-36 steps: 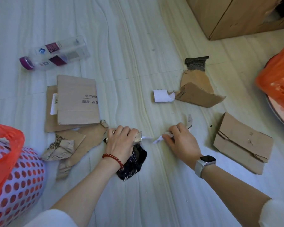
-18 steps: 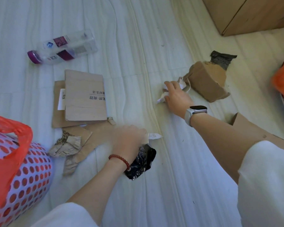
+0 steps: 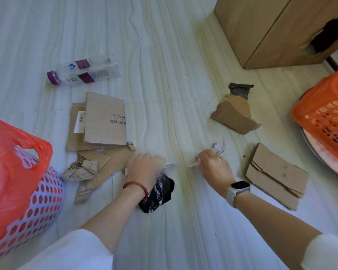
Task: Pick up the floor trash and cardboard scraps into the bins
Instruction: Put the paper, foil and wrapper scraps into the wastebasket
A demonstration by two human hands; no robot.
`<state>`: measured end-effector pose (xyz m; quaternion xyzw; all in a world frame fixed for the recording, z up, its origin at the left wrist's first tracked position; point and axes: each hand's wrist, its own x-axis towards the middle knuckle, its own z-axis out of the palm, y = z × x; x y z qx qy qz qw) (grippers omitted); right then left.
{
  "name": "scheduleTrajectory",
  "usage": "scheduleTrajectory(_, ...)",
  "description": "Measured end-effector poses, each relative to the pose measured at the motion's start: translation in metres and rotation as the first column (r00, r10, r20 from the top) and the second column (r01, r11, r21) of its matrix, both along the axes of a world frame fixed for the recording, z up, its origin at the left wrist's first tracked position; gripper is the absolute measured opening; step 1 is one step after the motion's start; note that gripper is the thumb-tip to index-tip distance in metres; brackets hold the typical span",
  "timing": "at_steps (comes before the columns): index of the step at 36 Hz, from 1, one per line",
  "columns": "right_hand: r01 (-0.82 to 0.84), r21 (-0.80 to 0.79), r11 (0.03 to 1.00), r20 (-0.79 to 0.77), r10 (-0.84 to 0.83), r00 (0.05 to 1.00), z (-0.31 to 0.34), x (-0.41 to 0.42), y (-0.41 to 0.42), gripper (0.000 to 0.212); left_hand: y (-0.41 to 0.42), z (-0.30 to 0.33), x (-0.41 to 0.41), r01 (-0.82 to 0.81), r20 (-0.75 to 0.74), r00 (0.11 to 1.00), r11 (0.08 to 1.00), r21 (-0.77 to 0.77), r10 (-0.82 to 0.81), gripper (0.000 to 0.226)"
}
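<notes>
The left hand (image 3: 144, 166) is gripping a black crumpled wrapper (image 3: 158, 193), partly hiding it. The right hand (image 3: 213, 166) is pinching white paper scraps (image 3: 220, 149) above the floor (image 3: 164, 55). The red-lined perforated bin (image 3: 27, 191) and orange basket (image 3: 324, 117) are cut off, contents indiscernible. Cardboard scraps (image 3: 275, 172) are lying nearby.

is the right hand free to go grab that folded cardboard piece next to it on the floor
Probably not yet. The right hand already grips crumpled white paper, so its fingers are occupied. The way itself looks free: the folded cardboard piece lies flat on the floor just beside that hand, with nothing on top.
</notes>
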<state>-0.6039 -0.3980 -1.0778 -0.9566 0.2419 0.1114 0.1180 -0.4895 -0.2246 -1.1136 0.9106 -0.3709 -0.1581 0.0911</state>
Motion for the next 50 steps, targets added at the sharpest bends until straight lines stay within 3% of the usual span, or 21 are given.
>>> scheduleTrajectory(5,0.059,0.024,0.998,0.044,-0.060,0.997,0.026,-0.013,0.010,0.032,0.014,0.043,-0.006,-0.040,0.056,0.997,0.998,-0.051,0.043,0.041)
scheduleTrajectory(11,0.138,0.225,0.964,0.299,-0.203,0.932,0.091,0.001,0.031,0.026,0.019,0.124,0.008,-0.061,0.152,0.984,0.982,-0.177,0.089,0.034)
scheduleTrajectory(16,0.084,0.354,0.931,0.536,-0.275,0.798,0.174,0.034,0.071,0.026,0.047,0.204,0.038,-0.191,0.201,0.946,0.937,-0.291,0.256,0.023)
scheduleTrajectory(23,-0.081,0.534,0.841,0.630,-0.332,0.701,0.242,0.090,0.151,0.025,0.142,0.282,0.072,-0.384,0.269,0.818,0.831,-0.403,0.509,0.045)
scheduleTrajectory(27,-0.202,0.585,0.786,0.668,-0.325,0.670,0.257,0.115,0.205,0.024,0.208,0.274,0.089,-0.560,0.248,0.752,0.790,-0.248,0.611,0.051)
scheduleTrajectory(31,-0.291,0.610,0.737,0.676,-0.293,0.676,0.256,0.137,0.252,0.025,0.256,0.249,0.101,-0.610,0.106,0.792,0.788,0.080,0.602,0.083)
scheduleTrajectory(33,-0.332,0.623,0.708,0.668,-0.260,0.698,0.249,0.146,0.272,0.026,0.274,0.245,0.111,-0.558,0.050,0.829,0.816,0.153,0.557,0.084)
scheduleTrajectory(36,-0.381,0.639,0.668,0.623,-0.159,0.766,0.236,0.154,0.296,0.025,0.302,0.246,0.125,-0.557,0.093,0.824,0.829,-0.050,0.559,0.052)
scheduleTrajectory(39,-0.517,0.640,0.569,0.497,0.206,0.843,0.224,0.159,0.310,0.027,0.326,0.246,0.134,-0.622,0.131,0.737,0.741,-0.254,0.663,0.035)
scheduleTrajectory(41,-0.618,0.548,0.564,0.357,0.510,0.783,0.215,0.164,0.314,0.040,0.339,0.241,0.136,-0.633,0.119,0.723,0.721,-0.283,0.681,0.033)
scheduleTrajectory(43,-0.696,0.347,0.629,0.146,0.697,0.702,0.206,0.169,0.314,0.060,0.348,0.232,0.136,-0.640,0.082,0.730,0.720,-0.268,0.679,0.036)
scheduleTrajectory(44,-0.742,0.213,0.636,0.053,0.751,0.658,0.202,0.172,0.315,0.066,0.351,0.227,0.135,-0.645,0.048,0.735,0.720,-0.258,0.676,0.039)
scheduleTrajectory(46,-0.839,-0.013,0.545,-0.010,0.839,0.545,0.192,0.175,0.322,0.071,0.353,0.219,0.134,-0.656,-0.050,0.743,0.711,-0.255,0.667,0.045)
scheduleTrajectory(50,-0.905,-0.067,0.421,-0.190,0.885,0.425,0.150,0.186,0.341,0.078,0.354,0.207,0.131,-0.662,-0.108,0.746,0.713,-0.231,0.658,0.053)
